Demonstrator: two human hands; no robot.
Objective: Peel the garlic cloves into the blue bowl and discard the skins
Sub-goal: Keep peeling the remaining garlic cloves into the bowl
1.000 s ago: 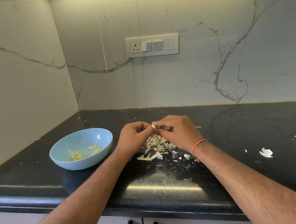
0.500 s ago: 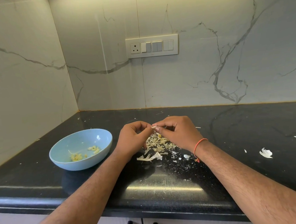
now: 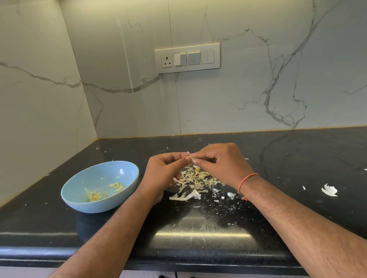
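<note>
Between both sets of fingertips, above the skin pile (image 3: 196, 179): garlic clove (image 3: 189, 155) pinched by left hand (image 3: 165, 172) and right hand (image 3: 222, 164). Since a second ago, papery skin lifted free at the top; peeling likely near completion. Blue bowl (image 3: 122, 167) left of hands, holding peeled cloves (image 3: 95, 195). No legible writing.

Bare forearms; orange thread bracelet (image 3: 247, 178)
</note>
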